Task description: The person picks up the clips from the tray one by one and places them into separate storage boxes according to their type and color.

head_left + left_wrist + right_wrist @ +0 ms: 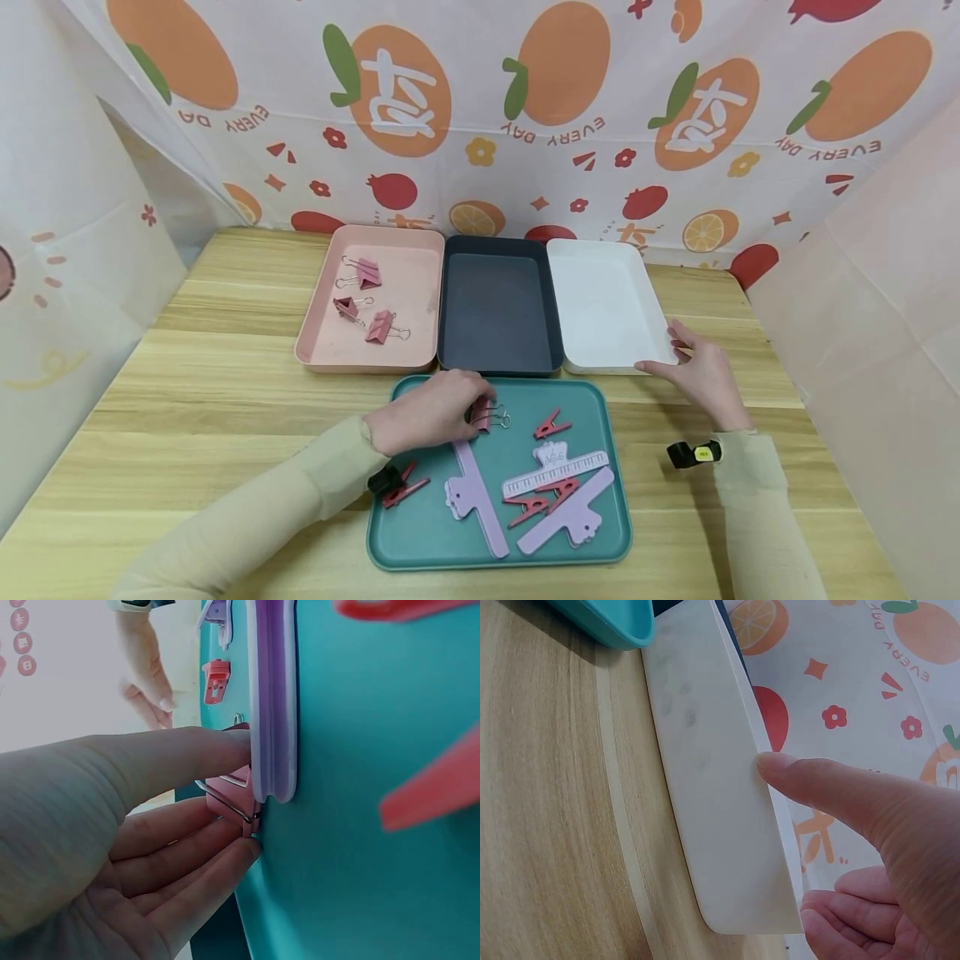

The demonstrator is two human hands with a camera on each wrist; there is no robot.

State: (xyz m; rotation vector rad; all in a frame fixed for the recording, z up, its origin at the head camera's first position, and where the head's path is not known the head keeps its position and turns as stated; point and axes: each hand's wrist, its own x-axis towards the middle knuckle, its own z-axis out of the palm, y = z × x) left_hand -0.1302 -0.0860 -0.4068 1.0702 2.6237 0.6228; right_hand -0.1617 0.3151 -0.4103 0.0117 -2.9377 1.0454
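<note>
wood-grain table (225, 333) | fruit-print cloth (480, 175) behind | left cloth (67, 275), right cloth (877, 333): pale

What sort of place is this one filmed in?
Probably an indoor tabletop booth curtained off for recording, though the room beyond is hidden. A fruit-print cloth hangs behind the wood-grain table, pale sheets flank it, and a teal tray of clips lies on it.

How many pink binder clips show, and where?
4: a back clip, a middle clip and a front clip in the pink tray, plus a fourth clip pinched by the left hand at the teal tray. The hand may hide more.
</note>
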